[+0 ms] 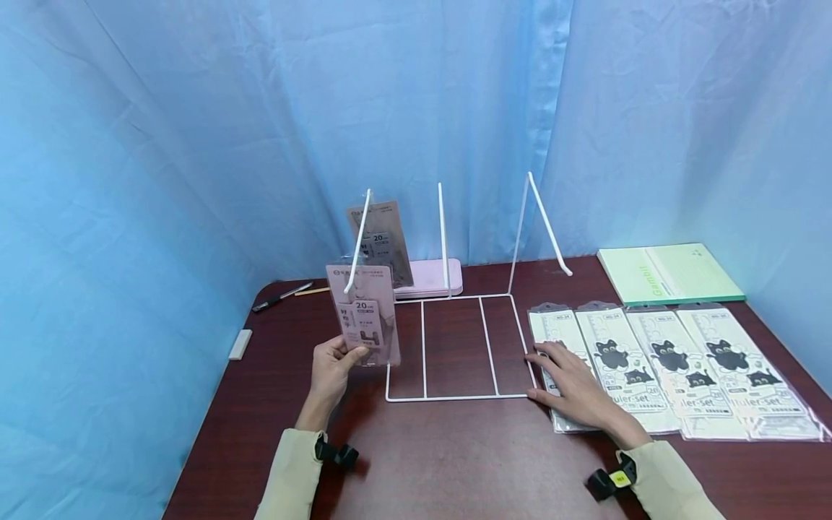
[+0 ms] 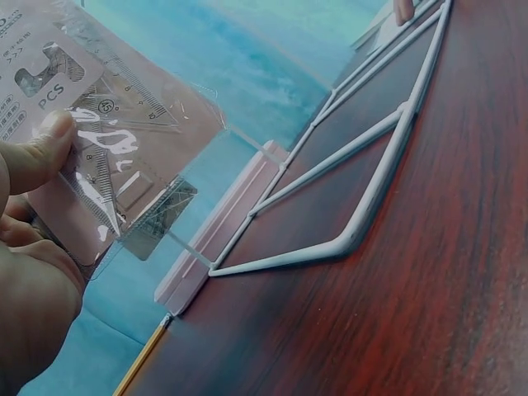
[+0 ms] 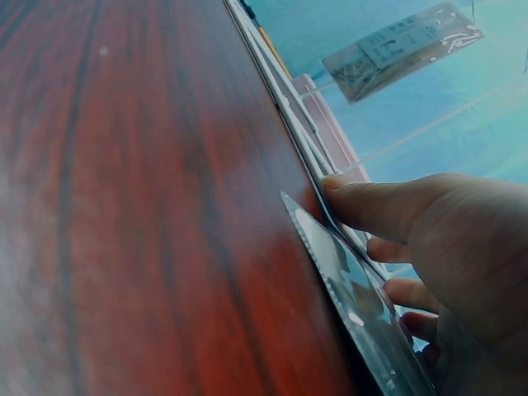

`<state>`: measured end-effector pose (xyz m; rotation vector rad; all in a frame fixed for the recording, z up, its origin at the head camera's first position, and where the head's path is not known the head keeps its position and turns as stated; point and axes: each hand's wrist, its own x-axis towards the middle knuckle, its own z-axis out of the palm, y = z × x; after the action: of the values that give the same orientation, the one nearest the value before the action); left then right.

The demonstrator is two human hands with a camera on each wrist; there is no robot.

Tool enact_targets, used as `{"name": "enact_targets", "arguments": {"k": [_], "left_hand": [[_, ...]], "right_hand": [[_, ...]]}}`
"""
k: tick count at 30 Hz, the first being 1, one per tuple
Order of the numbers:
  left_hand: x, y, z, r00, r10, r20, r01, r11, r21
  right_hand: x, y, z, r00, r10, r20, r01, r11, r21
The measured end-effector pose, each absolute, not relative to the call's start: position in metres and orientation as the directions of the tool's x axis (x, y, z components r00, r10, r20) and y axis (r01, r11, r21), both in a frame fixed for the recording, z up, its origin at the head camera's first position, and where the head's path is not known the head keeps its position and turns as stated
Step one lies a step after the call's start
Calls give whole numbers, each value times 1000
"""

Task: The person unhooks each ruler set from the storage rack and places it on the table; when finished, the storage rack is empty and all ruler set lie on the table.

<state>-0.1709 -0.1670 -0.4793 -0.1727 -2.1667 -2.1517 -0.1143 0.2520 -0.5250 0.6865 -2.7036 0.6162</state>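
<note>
My left hand point(image 1: 333, 370) pinches the lower edge of a pink ruler-set packet point(image 1: 364, 318), thumb in front. The packet stands upright at the left prong of a white wire display rack point(image 1: 455, 398); the prong's tip crosses in front of its top. Whether its hole is threaded on the prong, I cannot tell. Behind it, a similar ruler packet point(image 1: 398, 249) hangs further back on that prong. My right hand point(image 1: 575, 386) lies with spread fingers at the rack's right side, thumb by the front corner, partly over the leftmost black-cat ruler set point(image 1: 552, 325).
Several more cat ruler sets point(image 1: 669, 354) lie in an overlapping row on the right. Behind them is a green notebook point(image 1: 669, 274). A pink case point(image 1: 429, 273) lies behind the rack. A pen point(image 1: 279, 297), a pencil point(image 1: 312, 290) and a white eraser point(image 1: 240, 344) are at the left.
</note>
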Motion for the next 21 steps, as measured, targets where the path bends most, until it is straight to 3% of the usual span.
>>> {"name": "enact_targets", "arguments": {"k": [21], "left_hand": [[-153,-174,-480,-981,71,178,181,32,983]], "right_hand": [[-113,251,-524,-853,-380,357,-498,799,-338]]}}
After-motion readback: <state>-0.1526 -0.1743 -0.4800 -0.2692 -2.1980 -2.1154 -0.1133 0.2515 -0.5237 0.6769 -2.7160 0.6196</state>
